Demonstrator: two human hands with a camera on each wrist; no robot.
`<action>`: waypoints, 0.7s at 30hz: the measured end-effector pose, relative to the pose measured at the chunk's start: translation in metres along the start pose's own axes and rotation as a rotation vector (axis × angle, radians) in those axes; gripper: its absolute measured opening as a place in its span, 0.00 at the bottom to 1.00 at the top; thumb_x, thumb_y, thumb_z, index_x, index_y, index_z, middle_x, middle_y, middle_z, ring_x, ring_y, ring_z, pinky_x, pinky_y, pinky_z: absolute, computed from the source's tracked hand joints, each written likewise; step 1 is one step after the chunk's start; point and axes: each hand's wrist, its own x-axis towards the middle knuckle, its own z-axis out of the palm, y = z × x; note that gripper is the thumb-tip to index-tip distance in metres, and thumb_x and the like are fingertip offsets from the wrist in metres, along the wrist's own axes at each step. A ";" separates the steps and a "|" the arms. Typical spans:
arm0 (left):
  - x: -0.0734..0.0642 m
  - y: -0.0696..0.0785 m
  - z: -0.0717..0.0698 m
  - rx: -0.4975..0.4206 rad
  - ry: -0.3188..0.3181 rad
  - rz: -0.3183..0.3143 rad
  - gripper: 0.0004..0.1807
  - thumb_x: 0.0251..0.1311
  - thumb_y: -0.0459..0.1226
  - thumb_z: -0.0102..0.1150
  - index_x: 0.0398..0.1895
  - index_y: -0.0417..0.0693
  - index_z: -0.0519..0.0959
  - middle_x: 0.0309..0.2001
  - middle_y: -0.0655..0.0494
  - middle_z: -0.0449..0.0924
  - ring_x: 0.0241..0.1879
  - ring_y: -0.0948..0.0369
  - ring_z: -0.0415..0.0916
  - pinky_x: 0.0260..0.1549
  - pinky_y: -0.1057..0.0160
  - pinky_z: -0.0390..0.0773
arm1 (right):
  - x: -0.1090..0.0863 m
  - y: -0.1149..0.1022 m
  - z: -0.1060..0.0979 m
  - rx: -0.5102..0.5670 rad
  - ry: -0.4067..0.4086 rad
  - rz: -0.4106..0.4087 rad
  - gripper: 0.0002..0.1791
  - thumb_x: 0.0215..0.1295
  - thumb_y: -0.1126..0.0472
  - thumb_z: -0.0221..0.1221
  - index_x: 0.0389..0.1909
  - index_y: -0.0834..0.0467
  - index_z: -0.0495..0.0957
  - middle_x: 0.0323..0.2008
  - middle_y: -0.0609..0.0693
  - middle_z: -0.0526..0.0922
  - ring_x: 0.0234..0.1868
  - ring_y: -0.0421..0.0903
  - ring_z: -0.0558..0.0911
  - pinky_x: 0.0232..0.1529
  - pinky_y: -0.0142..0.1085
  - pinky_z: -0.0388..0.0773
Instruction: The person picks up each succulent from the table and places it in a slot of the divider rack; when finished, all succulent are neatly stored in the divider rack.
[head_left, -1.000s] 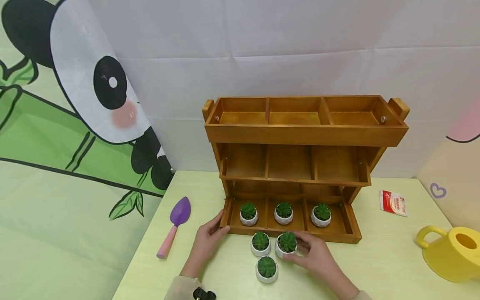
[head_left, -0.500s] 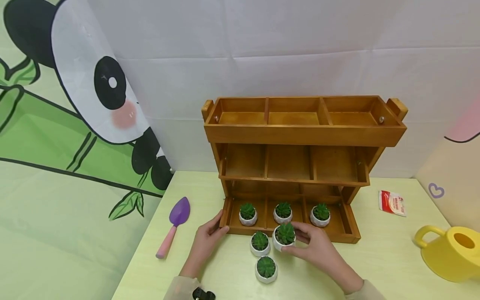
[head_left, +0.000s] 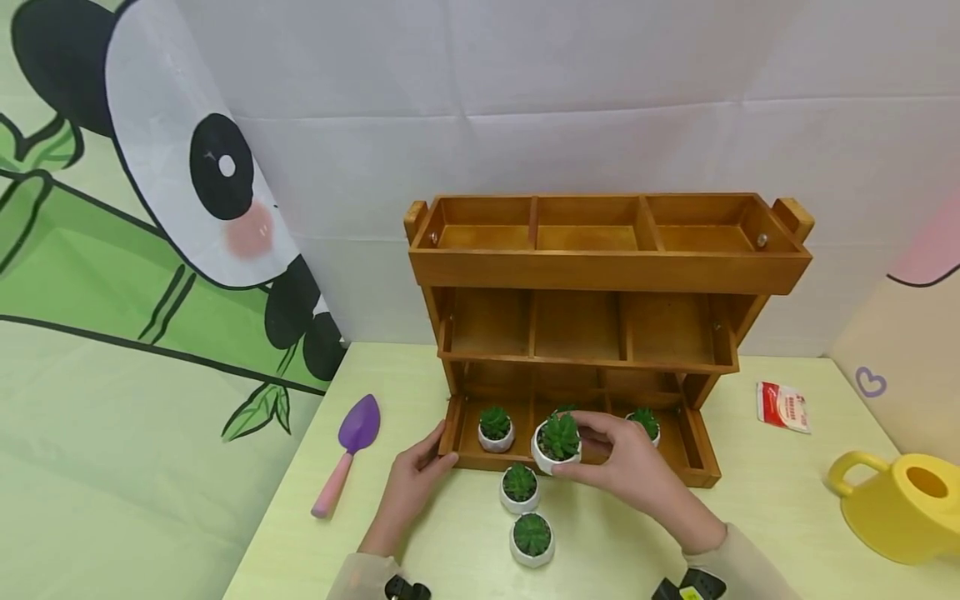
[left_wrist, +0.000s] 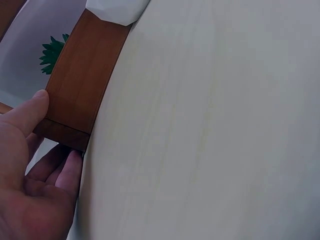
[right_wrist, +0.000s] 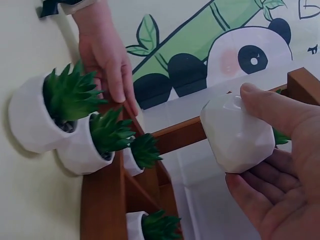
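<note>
My right hand (head_left: 630,462) pinches a small white faceted pot with a green succulent (head_left: 558,439), raised above the front edge of the lowest tier of a wooden three-tier rack (head_left: 611,271). From the right wrist view, thumb and fingers hold the white pot (right_wrist: 235,135) by its sides. My left hand (head_left: 411,475) grips the lowest tier's front left corner; in the left wrist view the thumb (left_wrist: 32,111) lies against the wood (left_wrist: 82,70). A potted succulent (head_left: 495,428) sits in the left compartment. The middle and right ones hold others, partly hidden by my right hand.
Two more potted succulents, one nearer the rack (head_left: 519,487) and one in front (head_left: 532,539), stand on the pale table. A purple trowel with pink handle (head_left: 348,454) lies left. On the right are a red-and-white packet (head_left: 783,407) and a yellow watering can (head_left: 903,504).
My right hand has lifted the potted succulent off the table and carried it forward and slightly left, over the rack's front edge. The left hand has stayed at the corner.
</note>
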 end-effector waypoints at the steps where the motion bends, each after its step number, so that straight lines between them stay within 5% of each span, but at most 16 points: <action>1: 0.000 0.000 0.000 -0.003 0.000 -0.001 0.33 0.69 0.41 0.69 0.76 0.55 0.72 0.73 0.54 0.70 0.70 0.51 0.69 0.65 0.60 0.73 | 0.002 -0.002 0.000 -0.002 -0.001 -0.003 0.38 0.53 0.51 0.81 0.62 0.63 0.82 0.56 0.54 0.86 0.55 0.53 0.86 0.54 0.43 0.85; 21: -0.002 0.003 0.001 0.003 0.012 0.000 0.34 0.68 0.40 0.70 0.76 0.53 0.72 0.72 0.54 0.72 0.69 0.52 0.71 0.63 0.64 0.75 | 0.041 -0.058 -0.019 0.007 -0.023 -0.064 0.37 0.55 0.52 0.80 0.65 0.59 0.80 0.58 0.53 0.85 0.58 0.56 0.85 0.58 0.48 0.83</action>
